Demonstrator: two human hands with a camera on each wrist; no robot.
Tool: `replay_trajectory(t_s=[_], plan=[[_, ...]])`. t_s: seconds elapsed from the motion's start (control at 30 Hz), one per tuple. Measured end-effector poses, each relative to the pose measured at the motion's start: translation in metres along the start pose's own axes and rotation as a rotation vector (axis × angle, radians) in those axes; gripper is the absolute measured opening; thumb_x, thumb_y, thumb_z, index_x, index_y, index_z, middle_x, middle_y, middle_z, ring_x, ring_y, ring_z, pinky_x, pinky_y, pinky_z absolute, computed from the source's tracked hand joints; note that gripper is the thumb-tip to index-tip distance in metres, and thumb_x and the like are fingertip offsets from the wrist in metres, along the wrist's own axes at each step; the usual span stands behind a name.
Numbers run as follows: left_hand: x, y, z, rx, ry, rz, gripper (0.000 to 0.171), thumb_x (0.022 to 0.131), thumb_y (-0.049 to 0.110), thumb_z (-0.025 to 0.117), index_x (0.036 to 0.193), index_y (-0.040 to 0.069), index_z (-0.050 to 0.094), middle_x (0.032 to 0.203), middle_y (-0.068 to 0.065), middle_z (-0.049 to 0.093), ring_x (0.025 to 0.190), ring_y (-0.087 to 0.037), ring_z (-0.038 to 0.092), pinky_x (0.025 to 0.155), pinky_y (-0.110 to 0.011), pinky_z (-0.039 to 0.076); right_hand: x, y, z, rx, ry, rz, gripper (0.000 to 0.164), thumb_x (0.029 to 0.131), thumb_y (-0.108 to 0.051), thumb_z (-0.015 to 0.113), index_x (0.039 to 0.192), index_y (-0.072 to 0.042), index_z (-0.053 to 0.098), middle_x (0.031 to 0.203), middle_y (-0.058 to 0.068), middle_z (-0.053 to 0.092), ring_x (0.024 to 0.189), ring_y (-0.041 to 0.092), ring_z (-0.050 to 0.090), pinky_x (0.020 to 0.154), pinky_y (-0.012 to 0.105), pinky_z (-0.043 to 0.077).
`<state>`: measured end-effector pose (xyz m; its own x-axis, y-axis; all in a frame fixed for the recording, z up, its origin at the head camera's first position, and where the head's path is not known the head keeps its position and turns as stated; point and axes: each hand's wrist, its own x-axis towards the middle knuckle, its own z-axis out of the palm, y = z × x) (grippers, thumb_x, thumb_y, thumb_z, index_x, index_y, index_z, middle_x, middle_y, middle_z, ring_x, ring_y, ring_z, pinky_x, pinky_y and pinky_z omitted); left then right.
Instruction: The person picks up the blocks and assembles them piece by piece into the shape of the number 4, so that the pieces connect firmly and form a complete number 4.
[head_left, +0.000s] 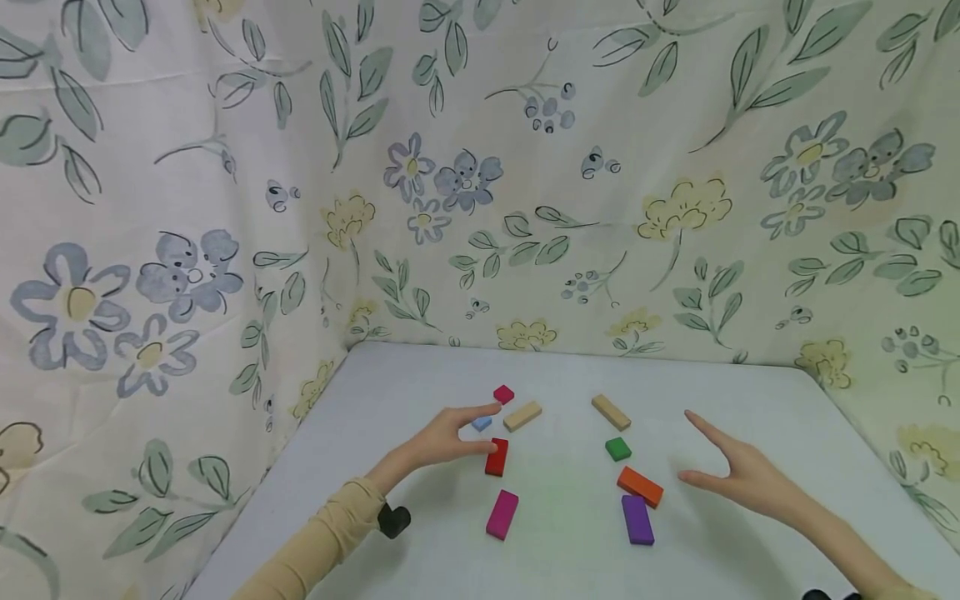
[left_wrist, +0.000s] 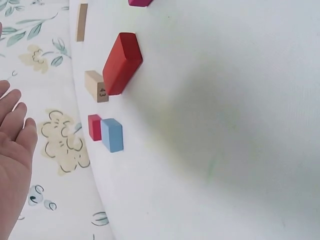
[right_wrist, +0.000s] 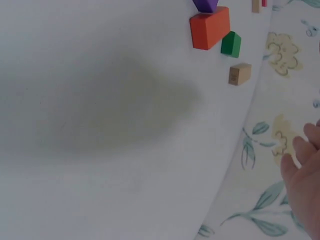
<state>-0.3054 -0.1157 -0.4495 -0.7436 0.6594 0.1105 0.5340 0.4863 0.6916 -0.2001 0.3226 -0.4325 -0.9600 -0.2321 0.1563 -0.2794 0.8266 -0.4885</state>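
My left hand (head_left: 444,437) hovers over the left blocks, thumb and fingers spread apart. In the head view its thumb tip overlaps a red block (head_left: 496,461), and its fingertips lie near a small crimson block (head_left: 504,393) and a light blue block (head_left: 482,423). Beside them is a plain wooden block (head_left: 522,416), marked 43 in the left wrist view. To the right of the other blocks, my right hand (head_left: 746,479) is held in the air with fingers extended and nothing in it. Nearest to it is an orange block (head_left: 641,487), its lower end against a purple block (head_left: 637,520).
The blocks lie on a white table (head_left: 562,567). A magenta block (head_left: 502,514) sits nearer me on the left; a green block (head_left: 618,449) and another wooden block (head_left: 611,412) are on the right. Floral cloth (head_left: 540,275) hangs behind the table and along its sides.
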Motion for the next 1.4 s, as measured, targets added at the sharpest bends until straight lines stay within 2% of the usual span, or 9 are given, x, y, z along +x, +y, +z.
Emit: replay_trajectory(t_s=[0.2,0.33,0.43,0.6,0.73,0.9,1.07,1.27,1.4], plan=[[-0.004,0.003,0.006,-0.068,-0.052,-0.006,0.058,0.088,0.032,0.068,0.141,0.027,0.045,0.145,0.005,0.047,0.135,-0.016,0.042,0.108,-0.045,0.037,0.0,-0.006,0.009,0.03,-0.011,-0.108,0.08,0.077,-0.037,0.076,0.139,-0.001,0.042,0.135,0.022,0.053,0.116,0.046,0.053,0.085,0.056,0.049],[-0.007,0.006,0.011,-0.12,-0.088,-0.01,0.056,0.087,0.028,0.069,0.139,0.024,0.049,0.143,0.003,0.05,0.134,-0.016,0.044,0.108,-0.042,0.038,-0.002,-0.005,0.016,0.055,-0.025,-0.196,0.073,0.077,-0.036,0.076,0.135,-0.002,0.049,0.131,0.018,0.058,0.112,0.022,0.061,0.082,0.038,0.055],[-0.008,0.006,0.015,-0.14,-0.134,-0.008,0.054,0.087,0.027,0.069,0.137,0.02,0.051,0.142,-0.001,0.051,0.132,-0.015,0.045,0.107,-0.039,0.039,-0.002,-0.005,0.021,0.107,-0.083,-0.214,0.07,0.079,-0.036,0.075,0.135,-0.003,0.05,0.13,0.019,0.058,0.112,0.009,0.06,0.082,0.035,0.055],[-0.009,-0.002,0.023,-0.167,-0.193,0.011,0.053,0.088,0.025,0.068,0.137,0.015,0.052,0.14,-0.006,0.052,0.13,-0.015,0.049,0.106,-0.037,0.041,-0.002,-0.005,0.031,0.195,-0.195,-0.185,0.069,0.081,-0.035,0.073,0.135,0.001,0.049,0.131,0.023,0.056,0.115,0.025,0.058,0.085,0.043,0.052],[-0.013,-0.002,0.028,-0.207,-0.23,0.006,0.053,0.088,0.022,0.068,0.137,0.01,0.051,0.141,-0.007,0.052,0.129,-0.02,0.05,0.106,-0.039,0.04,-0.003,-0.004,0.04,0.238,-0.255,-0.156,0.067,0.082,-0.031,0.073,0.135,0.003,0.048,0.13,0.023,0.056,0.114,0.03,0.057,0.085,0.044,0.052],[-0.018,-0.005,0.035,-0.276,-0.266,-0.013,0.053,0.088,0.021,0.068,0.137,0.008,0.051,0.14,-0.008,0.052,0.127,-0.026,0.052,0.106,-0.041,0.04,-0.007,-0.001,0.051,0.283,-0.277,-0.174,0.066,0.082,-0.031,0.072,0.133,0.005,0.049,0.129,0.025,0.057,0.111,0.016,0.062,0.085,0.034,0.054],[-0.023,-0.011,0.041,-0.309,-0.283,-0.027,0.052,0.087,0.018,0.068,0.136,0.008,0.052,0.139,-0.009,0.054,0.128,-0.019,0.051,0.105,-0.036,0.041,-0.01,0.002,0.059,0.329,-0.286,-0.203,0.066,0.082,-0.03,0.073,0.13,0.009,0.05,0.127,0.029,0.056,0.112,-0.005,0.055,0.085,0.018,0.051],[-0.027,-0.018,0.047,-0.291,-0.285,-0.026,0.052,0.087,0.019,0.069,0.136,0.01,0.052,0.138,-0.005,0.055,0.126,-0.01,0.052,0.101,-0.021,0.042,-0.012,0.0,0.065,0.339,-0.302,-0.176,0.067,0.081,-0.031,0.073,0.13,0.01,0.05,0.128,0.03,0.055,0.113,-0.007,0.054,0.086,0.03,0.053],[-0.028,-0.022,0.05,-0.297,-0.285,-0.029,0.053,0.086,0.02,0.07,0.135,0.01,0.053,0.137,-0.005,0.056,0.125,-0.009,0.052,0.1,-0.019,0.043,-0.013,-0.001,0.066,0.304,-0.269,-0.203,0.068,0.08,-0.032,0.074,0.129,0.009,0.051,0.127,0.03,0.056,0.114,-0.003,0.055,0.084,0.036,0.054]])
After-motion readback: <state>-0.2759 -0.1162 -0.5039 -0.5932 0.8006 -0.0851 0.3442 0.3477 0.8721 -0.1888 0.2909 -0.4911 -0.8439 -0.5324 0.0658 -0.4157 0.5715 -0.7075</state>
